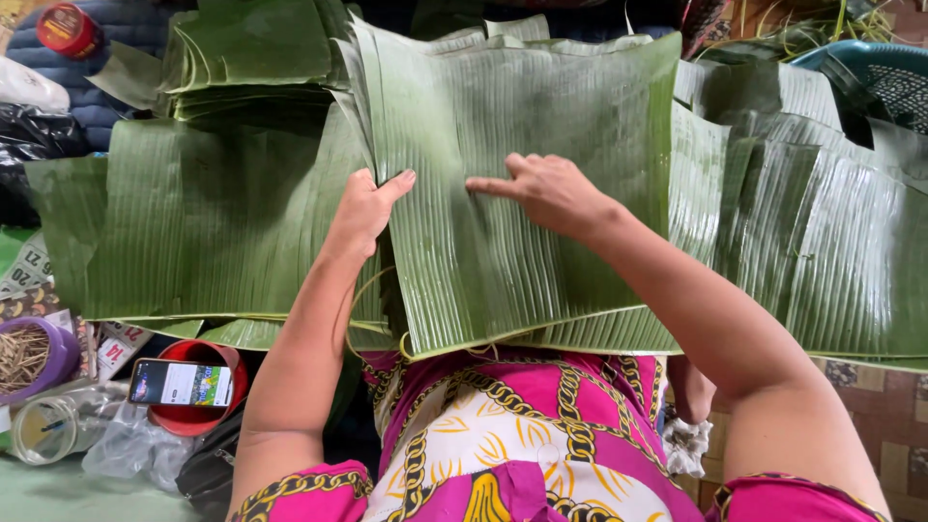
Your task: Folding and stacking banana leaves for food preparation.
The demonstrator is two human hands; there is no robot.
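Note:
A large green banana leaf sheet (522, 116) lies across my lap on top of a stack of similar sheets. My left hand (365, 208) grips its left edge, thumb on top and fingers tucked under. My right hand (546, 191) rests flat on the sheet's middle, index finger pointing left toward the left hand. More leaf stacks spread to the left (193, 232) and to the right (822, 251).
A phone (182, 384) lies on a red bowl (198, 416) at lower left. Next to it stand a purple cup of small sticks (34, 356) and a clear jar (53, 425). A red lid (68, 29) sits top left, a teal basket (884, 82) top right.

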